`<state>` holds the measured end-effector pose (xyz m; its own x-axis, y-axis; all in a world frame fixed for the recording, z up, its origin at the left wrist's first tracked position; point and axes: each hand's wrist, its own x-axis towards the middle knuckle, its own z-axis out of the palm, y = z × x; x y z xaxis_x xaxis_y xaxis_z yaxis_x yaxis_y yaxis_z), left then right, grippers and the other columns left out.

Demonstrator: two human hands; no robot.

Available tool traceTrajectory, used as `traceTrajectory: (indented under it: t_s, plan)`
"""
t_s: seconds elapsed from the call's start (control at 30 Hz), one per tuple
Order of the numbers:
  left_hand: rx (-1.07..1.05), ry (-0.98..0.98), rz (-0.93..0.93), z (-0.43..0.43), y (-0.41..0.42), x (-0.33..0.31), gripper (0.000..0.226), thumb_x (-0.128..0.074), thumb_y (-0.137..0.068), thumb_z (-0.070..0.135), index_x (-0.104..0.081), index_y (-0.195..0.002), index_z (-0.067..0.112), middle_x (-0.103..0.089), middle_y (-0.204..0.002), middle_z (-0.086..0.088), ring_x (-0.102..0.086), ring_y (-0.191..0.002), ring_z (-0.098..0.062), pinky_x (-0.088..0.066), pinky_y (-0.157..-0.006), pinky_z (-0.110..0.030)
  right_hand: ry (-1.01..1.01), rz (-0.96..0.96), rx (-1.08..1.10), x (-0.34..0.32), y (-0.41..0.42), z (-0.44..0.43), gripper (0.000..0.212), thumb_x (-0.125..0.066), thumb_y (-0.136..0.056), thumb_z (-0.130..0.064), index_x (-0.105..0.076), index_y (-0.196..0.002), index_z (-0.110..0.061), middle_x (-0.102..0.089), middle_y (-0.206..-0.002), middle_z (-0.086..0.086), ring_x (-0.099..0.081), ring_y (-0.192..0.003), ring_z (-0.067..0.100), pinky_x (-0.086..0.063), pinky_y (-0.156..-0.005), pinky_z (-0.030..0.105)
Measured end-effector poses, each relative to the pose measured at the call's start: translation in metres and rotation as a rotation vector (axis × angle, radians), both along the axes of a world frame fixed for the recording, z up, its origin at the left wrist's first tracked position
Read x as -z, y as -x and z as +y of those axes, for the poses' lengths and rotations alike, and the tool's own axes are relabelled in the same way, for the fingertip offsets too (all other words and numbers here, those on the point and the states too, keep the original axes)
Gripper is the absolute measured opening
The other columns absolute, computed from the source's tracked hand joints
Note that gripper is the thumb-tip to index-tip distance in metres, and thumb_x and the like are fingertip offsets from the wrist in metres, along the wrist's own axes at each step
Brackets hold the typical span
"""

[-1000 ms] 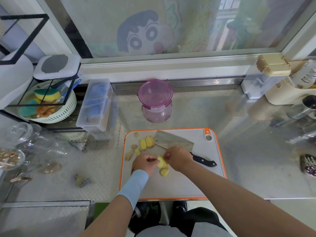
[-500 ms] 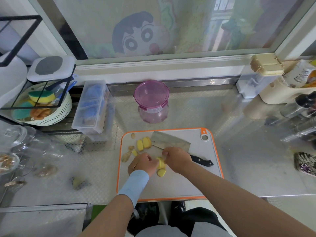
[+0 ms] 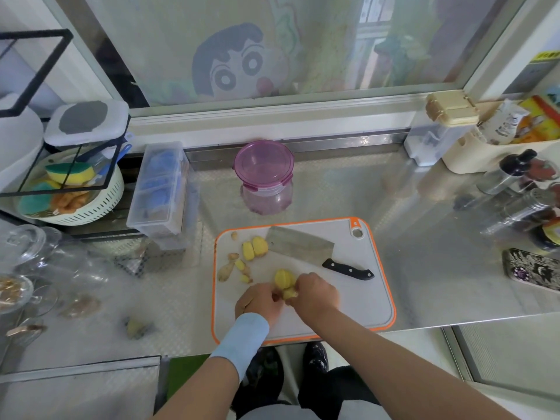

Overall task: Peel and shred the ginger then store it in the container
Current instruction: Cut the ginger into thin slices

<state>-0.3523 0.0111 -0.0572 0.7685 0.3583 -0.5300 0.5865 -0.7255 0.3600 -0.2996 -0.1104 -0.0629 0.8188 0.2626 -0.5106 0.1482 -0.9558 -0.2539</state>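
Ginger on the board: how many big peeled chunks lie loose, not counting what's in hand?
2, side by side left of the cleaver blade: left chunk, right chunk; small bits lie nearer. The left hand and right hand grip more ginger, partly hidden.

White colander (image 3: pixel 91 207) holding sponges (image 3: pixel 69 174), clear organiser box (image 3: pixel 157 189), patterned phone (image 3: pixel 533 268) far right

On the counter (image 3: pixel 424 237), the left hand (image 3: pixel 257 303) and right hand (image 3: pixel 315 294) meet over the orange-edged cutting board (image 3: pixel 363 301), both gripping a yellow ginger piece (image 3: pixel 285 280). Other ginger pieces (image 3: pixel 256 247) lie far left, beside the cleaver (image 3: pixel 300 245). The purple-lidded container (image 3: pixel 263 165) stands beyond the board.
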Motion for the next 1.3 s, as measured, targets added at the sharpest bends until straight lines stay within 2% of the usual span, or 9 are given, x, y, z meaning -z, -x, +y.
traceTrajectory:
  t_s: [0.27, 0.43, 0.5, 0.6, 0.67, 0.8, 0.93, 1.07, 1.3]
  plan:
    - [0.081, 0.090, 0.007, 0.007, 0.008, 0.004, 0.020, -0.049, -0.087, 0.037, -0.068, -0.096, 0.037, -0.067, -0.101, 0.013, -0.061, -0.092, -0.017, -0.049, -0.080, -0.028, -0.040, 0.050, 0.065, -0.001, 0.004, 0.002, 0.050, -0.072, -0.083, -0.050, -0.057, -0.119, -0.019, -0.055, -0.121, 0.003, -0.060, -0.108, 0.025, -0.044, -0.079, 0.031]
    - [0.111, 0.106, -0.004, 0.009, 0.010, 0.008, 0.018, -0.049, -0.088, 0.033, -0.065, -0.093, 0.038, -0.066, -0.100, 0.013, -0.060, -0.091, -0.015, -0.050, -0.082, -0.030, 0.014, 0.063, -0.033, -0.003, -0.003, 0.003, 0.064, -0.066, -0.079, -0.068, -0.060, -0.118, -0.018, -0.055, -0.119, 0.003, -0.061, -0.105, 0.026, -0.048, -0.081, 0.032]
    - [0.131, 0.065, -0.031, 0.008, 0.012, 0.009, 0.018, -0.050, -0.090, 0.033, -0.064, -0.100, 0.036, -0.065, -0.106, 0.013, -0.060, -0.096, -0.016, -0.049, -0.084, -0.029, 0.007, 0.072, -0.059, -0.005, -0.005, 0.002, 0.058, -0.067, -0.079, -0.064, -0.061, -0.115, -0.018, -0.054, -0.117, 0.003, -0.061, -0.104, 0.026, -0.049, -0.082, 0.033]
    - [0.118, 0.047, -0.110, 0.006, 0.012, 0.008, 0.017, -0.051, -0.093, 0.032, -0.059, -0.107, 0.035, -0.064, -0.110, 0.013, -0.059, -0.100, -0.015, -0.047, -0.087, -0.030, -0.073, 0.082, -0.064, -0.004, -0.004, 0.000, 0.026, -0.068, -0.084, -0.041, -0.063, -0.103, -0.025, -0.061, -0.113, 0.000, -0.061, -0.104, 0.023, -0.051, -0.083, 0.031]
    - [0.096, 0.061, -0.125, 0.007, 0.010, 0.005, 0.016, -0.050, -0.094, 0.031, -0.059, -0.106, 0.036, -0.064, -0.107, 0.015, -0.059, -0.099, -0.015, -0.046, -0.083, -0.028, -0.211, 0.119, 0.000, -0.001, -0.003, -0.002, 0.009, -0.068, -0.084, -0.033, -0.062, -0.090, -0.031, -0.066, -0.102, -0.005, -0.063, -0.093, 0.019, -0.053, -0.078, 0.030]
    - [-0.053, 0.149, -0.161, 0.022, 0.003, 0.002, 0.007, -0.062, -0.088, 0.034, -0.059, -0.094, 0.038, -0.064, -0.092, 0.021, -0.059, -0.091, -0.009, -0.046, -0.076, -0.026, -0.488, 0.203, 0.222, -0.006, -0.013, 0.003, 0.016, -0.072, -0.083, -0.023, -0.063, -0.092, -0.033, -0.067, -0.087, -0.007, -0.057, -0.059, 0.011, -0.049, -0.059, 0.026]
    - [-0.266, 0.261, -0.155, 0.037, -0.010, 0.003, 0.014, -0.069, -0.082, 0.028, -0.062, -0.078, 0.039, -0.064, -0.085, 0.021, -0.061, -0.086, -0.008, -0.047, -0.075, -0.026, -0.410, 0.159, 0.137, -0.007, -0.028, 0.014, 0.020, -0.068, -0.085, -0.021, -0.069, -0.102, -0.032, -0.064, -0.091, -0.014, -0.062, -0.084, 0.010, -0.051, -0.073, 0.025]
    - [-0.287, 0.221, -0.088, 0.040, -0.019, 0.004, 0.009, -0.067, -0.082, 0.031, -0.063, -0.080, 0.039, -0.064, -0.088, 0.019, -0.060, -0.082, -0.008, -0.047, -0.070, -0.025, -0.234, 0.040, -0.074, -0.004, -0.032, 0.016, 0.047, -0.067, -0.088, -0.024, -0.054, -0.132, -0.033, -0.053, -0.122, -0.006, -0.058, -0.110, 0.018, -0.050, -0.087, 0.032]
    - [-0.408, 0.342, 0.007, 0.035, -0.024, 0.006, 0.006, -0.069, -0.077, 0.027, -0.067, -0.082, 0.028, -0.070, -0.080, 0.006, -0.065, -0.070, -0.015, -0.049, -0.064, -0.023, -0.170, 0.039, -0.209, 0.010, -0.035, 0.012, 0.054, -0.071, -0.086, -0.033, -0.051, -0.136, -0.032, -0.042, -0.125, 0.001, -0.056, -0.111, 0.027, -0.048, -0.083, 0.034]
